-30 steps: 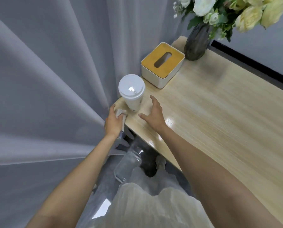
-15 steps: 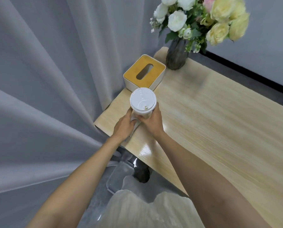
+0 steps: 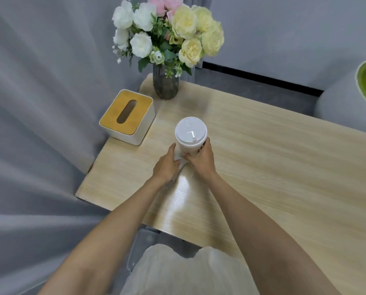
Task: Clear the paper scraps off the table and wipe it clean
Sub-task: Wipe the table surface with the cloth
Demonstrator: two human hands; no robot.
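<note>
Paper wad (image 3: 178,158), white and crumpled, is held low against the desk (image 3: 273,167), touching the left side of the lidded cup (image 3: 190,135). The left hand (image 3: 166,167) is curled over the wad, and the right hand (image 3: 202,161) is wrapped round the cup's lower wall. The wad is judged light, soft and easily torn, so it is best gathered as one bunch rather than pulled by a loose edge. Whether the cup rests on the desk or is raised cannot be told.

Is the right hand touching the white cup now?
Touching. In the head view the right hand curls round the lower part of the cup, with no gap visible between them.
</note>
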